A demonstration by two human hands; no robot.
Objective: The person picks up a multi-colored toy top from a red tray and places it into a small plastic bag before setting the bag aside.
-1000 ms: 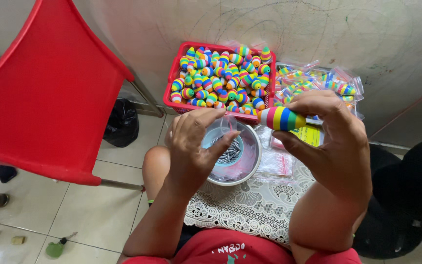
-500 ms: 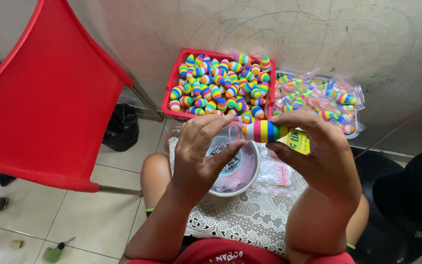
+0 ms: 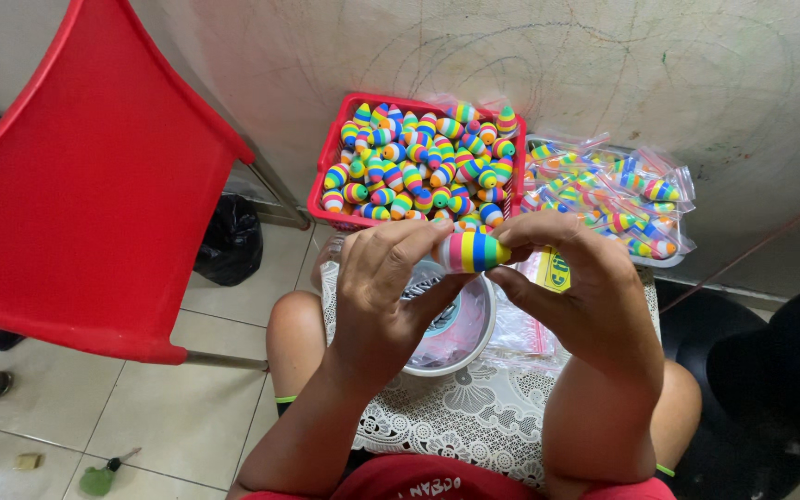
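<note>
A rainbow-striped egg-shaped toy [image 3: 472, 251] is held between both my hands above my lap. My left hand [image 3: 389, 296] grips its left end with the fingertips. My right hand [image 3: 578, 287] pinches its right end between thumb and fingers. Just below the toy sits a white round bowl [image 3: 460, 352] with clear plastic inside, resting on a white lace cloth [image 3: 460, 421] over my knees. Behind it stands a red plastic basket [image 3: 328, 181] heaped with several of the same striped toys.
A tray of bagged striped toys [image 3: 622, 199] lies right of the basket against the scuffed wall. A red plastic chair [image 3: 85, 204] stands at my left, a black bag [image 3: 230, 239] under it. A dark stool [image 3: 752, 407] is at my right. Small items lie on the tiled floor [image 3: 94, 480].
Both hands have drawn together and shifted left; the striped toy, earlier held only by my right hand, is now gripped at both ends.
</note>
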